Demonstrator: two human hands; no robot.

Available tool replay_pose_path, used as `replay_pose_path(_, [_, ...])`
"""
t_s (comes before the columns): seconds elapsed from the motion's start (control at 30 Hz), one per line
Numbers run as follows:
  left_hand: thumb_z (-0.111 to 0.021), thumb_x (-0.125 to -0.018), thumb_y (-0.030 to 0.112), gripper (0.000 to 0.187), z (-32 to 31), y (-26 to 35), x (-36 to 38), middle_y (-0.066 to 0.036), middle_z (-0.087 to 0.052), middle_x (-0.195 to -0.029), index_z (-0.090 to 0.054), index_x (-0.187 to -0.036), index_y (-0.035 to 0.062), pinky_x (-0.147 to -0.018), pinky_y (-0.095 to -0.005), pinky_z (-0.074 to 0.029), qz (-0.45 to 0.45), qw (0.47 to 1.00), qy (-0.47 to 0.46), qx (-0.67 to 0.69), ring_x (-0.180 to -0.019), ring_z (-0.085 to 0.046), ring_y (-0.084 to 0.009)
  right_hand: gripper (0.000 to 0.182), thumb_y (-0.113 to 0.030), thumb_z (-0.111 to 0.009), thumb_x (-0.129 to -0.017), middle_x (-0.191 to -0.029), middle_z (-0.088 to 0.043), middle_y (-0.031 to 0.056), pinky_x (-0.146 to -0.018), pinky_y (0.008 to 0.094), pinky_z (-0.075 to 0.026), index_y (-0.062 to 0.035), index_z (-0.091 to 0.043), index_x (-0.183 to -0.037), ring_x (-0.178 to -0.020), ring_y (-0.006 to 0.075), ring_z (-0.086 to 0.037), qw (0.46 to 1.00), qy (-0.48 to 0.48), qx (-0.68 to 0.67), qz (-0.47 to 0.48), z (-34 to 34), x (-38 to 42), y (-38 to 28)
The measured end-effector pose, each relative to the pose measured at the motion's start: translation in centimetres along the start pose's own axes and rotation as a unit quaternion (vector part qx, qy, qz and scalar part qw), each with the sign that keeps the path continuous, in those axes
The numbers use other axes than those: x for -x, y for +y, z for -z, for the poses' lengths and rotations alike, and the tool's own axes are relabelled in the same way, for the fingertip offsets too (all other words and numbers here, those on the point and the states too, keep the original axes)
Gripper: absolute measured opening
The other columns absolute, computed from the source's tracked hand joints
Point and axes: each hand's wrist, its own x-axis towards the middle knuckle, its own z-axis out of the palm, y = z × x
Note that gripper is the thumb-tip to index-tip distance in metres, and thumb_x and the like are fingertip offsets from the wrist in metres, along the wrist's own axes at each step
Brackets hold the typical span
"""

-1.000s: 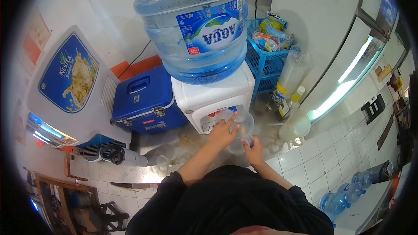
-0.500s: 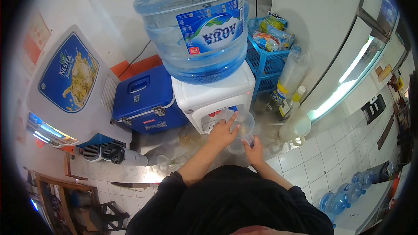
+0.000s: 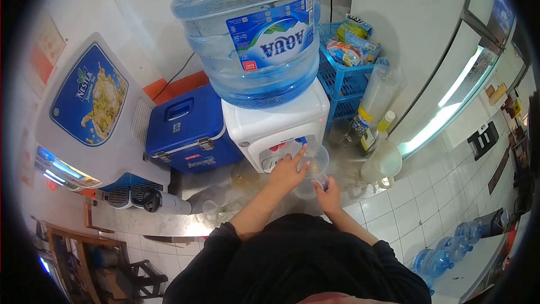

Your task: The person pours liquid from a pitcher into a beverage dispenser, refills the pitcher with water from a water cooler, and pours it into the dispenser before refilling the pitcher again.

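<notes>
A white water dispenser (image 3: 278, 121) carries a large blue upturned bottle (image 3: 253, 39). My left hand (image 3: 288, 172) reaches to its front with the index finger stretched toward the blue tap; the other fingers are partly spread, with nothing held in them. A clear plastic pitcher (image 3: 316, 160) is below and beside that tap. My right hand (image 3: 328, 194) is closed round the pitcher's handle, on the side nearest my body. How much water the pitcher holds cannot be made out.
A blue cooler box (image 3: 185, 129) and a Nestea machine (image 3: 90, 95) stand to the left, with a grey tumbler (image 3: 169, 202) in front. On the right are a blue rack (image 3: 343, 81) with packets, a sauce bottle (image 3: 385, 121), a cloudy jug (image 3: 382, 163) and a fridge door.
</notes>
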Motion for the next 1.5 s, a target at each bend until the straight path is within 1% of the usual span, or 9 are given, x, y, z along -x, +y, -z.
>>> replay_pose_path(0.07, [-0.048,-0.086,0.043,0.054,-0.1,-0.1,0.0,-0.021,-0.055,-0.086,-0.036,-0.136,0.031,-0.069,-0.0453,-0.048,-0.038,0.999,0.022,0.01,-0.079,-0.058,-0.039,0.026,-0.019,-0.069,-0.078,-0.067,-0.057,0.0067,-0.055,0.0284,-0.041,-0.0005,-0.054,-0.089,-0.059,0.0115,-0.049,0.999,0.014,0.019,0.026,-0.2,-0.1,0.6])
replay_pose_path(0.17, [-0.048,-0.085,0.043,0.054,1.5,1.3,0.2,-0.021,-0.055,-0.086,-0.036,-0.136,0.0309,-0.069,-0.0455,-0.048,0.021,1.0,-0.014,-0.009,-0.079,-0.057,-0.0394,0.026,-0.019,-0.069,-0.078,-0.067,-0.057,0.0068,-0.055,0.0285,-0.042,-0.0004,-0.054,-0.089,-0.059,0.0117,-0.049,1.0,0.007,0.012,0.006,-0.3,-0.1,0.9])
replay_pose_path(0.23, [-0.048,-0.085,0.043,0.054,0.4,0.2,-0.2,-0.021,-0.055,-0.085,-0.036,-0.136,0.0308,-0.069,-0.0455,-0.048,-0.062,0.997,0.04,-0.002,-0.079,-0.057,-0.0396,0.026,-0.018,-0.069,-0.078,-0.067,-0.056,0.0065,-0.055,0.0284,-0.042,-0.0004,-0.054,-0.089,-0.059,0.0115,-0.049,1.0,0.008,0.017,0.013,-0.2,-0.1,0.6])
replay_pose_path(0.33, [-0.048,-0.085,0.043,0.054,2.3,2.1,0.3,-0.021,-0.055,-0.085,-0.036,-0.136,0.0307,-0.069,-0.0454,-0.048,0.024,1.0,-0.008,-0.014,-0.079,-0.058,-0.0396,0.025,-0.018,-0.068,-0.079,-0.068,-0.056,0.0058,-0.055,0.0281,-0.042,-0.0004,-0.054,-0.089,-0.06,0.0109,-0.049,1.0,0.004,0.005,0.01,0.0,0.0,0.2])
replay_pose_path(0.53, [-0.047,-0.086,0.044,0.054,-0.2,-0.2,-0.2,-0.021,-0.055,-0.085,-0.036,-0.136,0.0304,-0.07,-0.0453,-0.048,-0.047,0.999,0.026,-0.005,-0.08,-0.057,-0.0401,0.024,-0.017,-0.068,-0.08,-0.068,-0.056,0.0048,-0.055,0.0267,-0.042,-0.0005,-0.053,-0.09,-0.06,0.0096,-0.049,1.0,-0.002,-0.015,0.007,-0.1,0.0,0.3])
replay_pose_path(0.63, [-0.048,-0.085,0.044,0.054,2.5,2.3,0.4,-0.021,-0.055,-0.085,-0.036,-0.136,0.0301,-0.07,-0.0452,-0.048,0.027,0.999,-0.01,-0.014,-0.08,-0.057,-0.04,0.025,-0.017,-0.068,-0.08,-0.068,-0.056,0.0049,-0.056,0.0264,-0.042,-0.0003,-0.053,-0.09,-0.06,0.0094,-0.049,1.0,0.001,-0.008,0.012,-0.4,-0.1,1.0])
replay_pose_path(0.73, [-0.048,-0.085,0.044,0.054,-1.1,-0.9,-0.4,-0.021,-0.056,-0.086,-0.036,-0.136,0.0301,-0.07,-0.0452,-0.048,-0.046,0.999,0.02,-0.016,-0.08,-0.058,-0.0397,0.025,-0.017,-0.068,-0.08,-0.068,-0.057,0.005,-0.056,0.0263,-0.042,-0.0002,-0.053,-0.09,-0.061,0.0094,-0.049,1.0,0.0,-0.006,0.013,-0.3,-0.1,0.9])
replay_pose_path(1.47, [-0.048,-0.086,0.042,0.054,0.4,0.3,0.2,-0.021,-0.056,-0.086,-0.036,-0.137,0.0301,-0.07,-0.0455,-0.048,-0.042,0.999,0.027,0.0,-0.078,-0.058,-0.0399,0.027,-0.02,-0.068,-0.08,-0.066,-0.055,0.0049,-0.054,0.0275,-0.041,-0.0009,-0.053,-0.09,-0.058,0.0095,-0.047,0.999,0.012,0.016,0.026,-0.5,-0.1,1.4])
replay_pose_path(1.5, [-0.048,-0.086,0.042,0.054,2.0,1.7,0.3,-0.021,-0.056,-0.086,-0.035,-0.137,0.0302,-0.07,-0.0454,-0.048,-0.012,1.0,0.009,-0.006,-0.077,-0.058,-0.0399,0.027,-0.02,-0.068,-0.08,-0.066,-0.055,0.0049,-0.054,0.0275,-0.041,-0.0009,-0.053,-0.09,-0.058,0.0095,-0.047,0.999,0.012,0.016,0.026,-0.5,-0.1,1.7])
